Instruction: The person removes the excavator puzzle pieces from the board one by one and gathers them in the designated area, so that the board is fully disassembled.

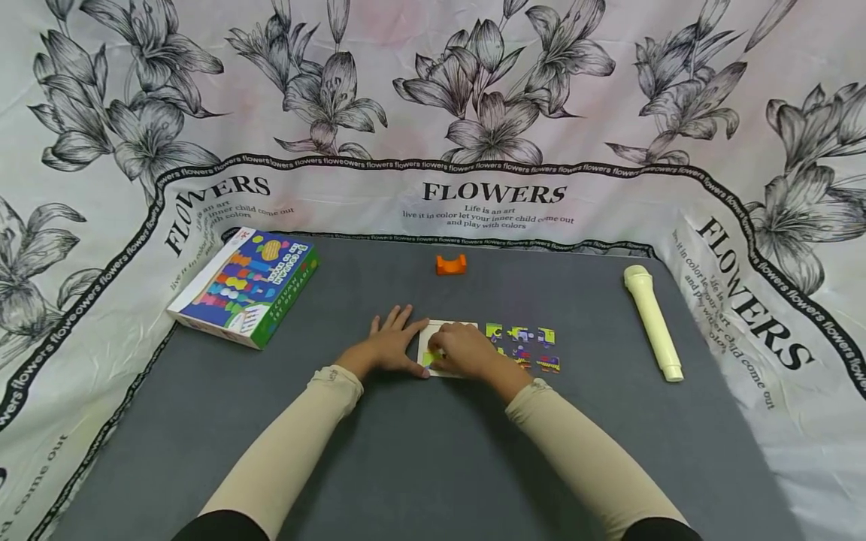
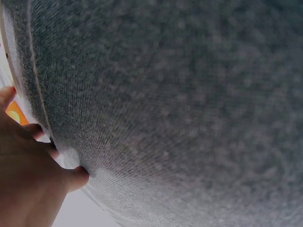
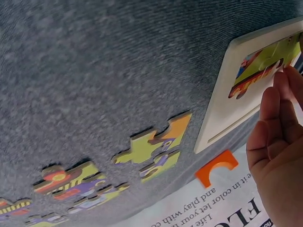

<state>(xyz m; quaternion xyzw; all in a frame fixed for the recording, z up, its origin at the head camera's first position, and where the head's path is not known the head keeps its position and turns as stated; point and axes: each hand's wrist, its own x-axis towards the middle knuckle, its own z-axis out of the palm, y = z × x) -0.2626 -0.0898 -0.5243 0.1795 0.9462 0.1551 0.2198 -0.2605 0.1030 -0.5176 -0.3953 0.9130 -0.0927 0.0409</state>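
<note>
A shallow white puzzle tray [image 1: 433,327] lies on the grey table between the hands. In the right wrist view, joined puzzle pieces [image 3: 253,75] in green, red and yellow fill one corner of the tray [image 3: 215,111]. My left hand [image 1: 391,347] rests at the tray's left edge, fingers spread and thumb by its near corner. Over the tray, my right hand [image 1: 465,350] has curled fingers and pinches a puzzle piece [image 3: 278,64] down among the joined ones; the hand partly hides it. Several loose puzzle pieces [image 1: 519,333] lie right of the tray, partly behind the right wrist.
An orange arch-shaped block [image 1: 451,264] stands beyond the tray. At the back left lies a blue and green game box [image 1: 246,285]. A pale yellow tube [image 1: 652,323] lies on the right. Flower-printed cloth [image 1: 487,195] borders the table's far side.
</note>
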